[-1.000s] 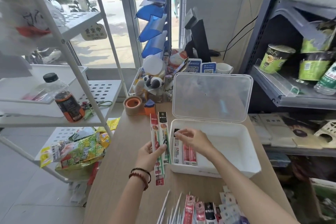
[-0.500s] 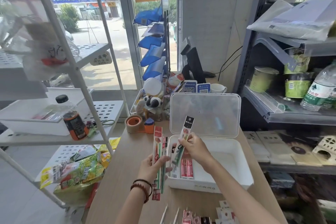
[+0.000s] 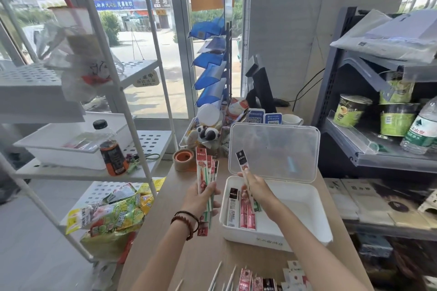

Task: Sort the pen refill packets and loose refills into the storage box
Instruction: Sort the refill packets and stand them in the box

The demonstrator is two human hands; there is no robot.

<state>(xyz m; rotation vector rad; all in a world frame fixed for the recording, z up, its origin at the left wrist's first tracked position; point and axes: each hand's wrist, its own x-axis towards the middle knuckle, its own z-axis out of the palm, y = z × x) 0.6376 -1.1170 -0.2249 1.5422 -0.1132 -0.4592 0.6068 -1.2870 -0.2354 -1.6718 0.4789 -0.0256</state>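
Stood at a wooden surface [image 3: 189, 255] in a small shop, glass door and sunlit street beyond. To the left, a white rack [image 3: 132, 92] with perforated shelves, a dark drink bottle [image 3: 111, 149] and a white tray [image 3: 71, 146] on it; snack bags [image 3: 111, 217] on the lower shelf, just beside the surface's left edge. To the right, a grey metal shelf [image 3: 378, 156] with green cup noodles [image 3: 352, 111] and a water bottle [image 3: 423, 130], close to the surface's right edge. At the far end, a tape roll [image 3: 183, 159], a clear bin with a panda toy [image 3: 208, 133], and a black monitor [image 3: 260, 87].

Storage box [image 3: 305, 217] white, lid [image 3: 274, 151] propped upright at its far side; three packets [image 3: 241, 210] lying flat at its left end, the rest of the floor bare. Left hand [image 3: 201, 198] closed around a fanned bunch of refill packets [image 3: 207, 177], held upright just left of the box. Right hand [image 3: 257, 186] pinching one black-topped packet [image 3: 243, 168] above the box's left end, tilted up toward the lid. More packets and loose refills [image 3: 248, 279] at the near edge. Open wood between hands and near edge; bare strip left of the box.
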